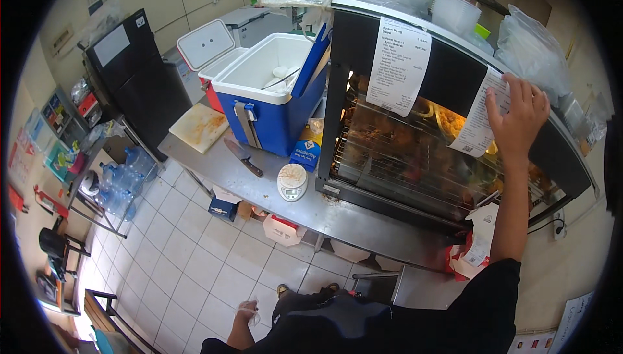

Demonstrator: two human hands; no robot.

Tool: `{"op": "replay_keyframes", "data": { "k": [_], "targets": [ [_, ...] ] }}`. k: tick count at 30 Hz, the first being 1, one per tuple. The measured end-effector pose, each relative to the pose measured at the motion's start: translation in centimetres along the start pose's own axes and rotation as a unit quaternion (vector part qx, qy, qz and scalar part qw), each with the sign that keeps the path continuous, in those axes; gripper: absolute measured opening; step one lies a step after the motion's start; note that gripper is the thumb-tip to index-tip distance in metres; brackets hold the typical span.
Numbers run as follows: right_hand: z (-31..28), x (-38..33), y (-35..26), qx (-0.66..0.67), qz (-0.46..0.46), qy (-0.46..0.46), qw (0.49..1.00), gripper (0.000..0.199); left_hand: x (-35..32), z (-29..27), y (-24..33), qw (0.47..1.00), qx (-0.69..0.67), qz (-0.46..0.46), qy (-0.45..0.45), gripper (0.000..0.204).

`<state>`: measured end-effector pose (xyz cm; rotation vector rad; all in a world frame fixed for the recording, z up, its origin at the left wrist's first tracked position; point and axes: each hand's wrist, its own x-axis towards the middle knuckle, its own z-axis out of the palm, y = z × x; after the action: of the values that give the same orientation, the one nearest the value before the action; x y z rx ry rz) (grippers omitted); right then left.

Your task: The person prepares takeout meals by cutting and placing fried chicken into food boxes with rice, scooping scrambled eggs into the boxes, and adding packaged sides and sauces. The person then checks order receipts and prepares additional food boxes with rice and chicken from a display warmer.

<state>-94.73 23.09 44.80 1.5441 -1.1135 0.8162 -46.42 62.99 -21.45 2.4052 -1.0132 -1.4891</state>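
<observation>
Reaching up at two o'clock, the right hand lies flat against a paper slip stuck to the dark upper frame of the glass warming cabinet; fingers spread and nearly straight, pressed on the slip's upper right edge, gripping nothing, thumb pointing toward ten o'clock. The slip hangs at about three o'clock from picture centre, its lower end over the lit glass. A second, longer paper slip hangs on the same frame at one o'clock, well apart from the hand. Fried pieces on wire racks show behind the glass. The left hand hangs low at six o'clock above the tiled floor, covered in a thin clear plastic glove; fingers loosely curled, and whether they hold anything beyond the glove cannot be told. On the steel counter, left of the cabinet: a small white kitchen scale near centre, a knife at ten o'clock from it, a stained cutting board farther toward ten o'clock. A blue cooler with white interior stands open at eleven o'clock, just beside the cabinet. Water bottles sit at nine o'clock on the floor.
</observation>
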Motion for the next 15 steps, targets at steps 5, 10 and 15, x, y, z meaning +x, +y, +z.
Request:
{"op": "replay_keyframes", "data": {
  "k": [5,10,15],
  "targets": [
    [0.1,0.0,-0.7,-0.027,-0.002,-0.003,1.000,0.035,-0.6,1.6,-2.3,0.999,-0.010,0.030,-0.009,0.029],
    [0.9,0.2,-0.5,-0.036,-0.014,-0.010,0.999,0.035,-3.0,0.4,1.1,0.952,-0.298,-0.030,0.053,0.036],
    [0.9,0.6,-0.8,-0.016,0.002,0.005,1.000,0.028,-3.7,0.0,-1.7,0.925,-0.376,-0.031,0.048,0.042]
  ]
}}
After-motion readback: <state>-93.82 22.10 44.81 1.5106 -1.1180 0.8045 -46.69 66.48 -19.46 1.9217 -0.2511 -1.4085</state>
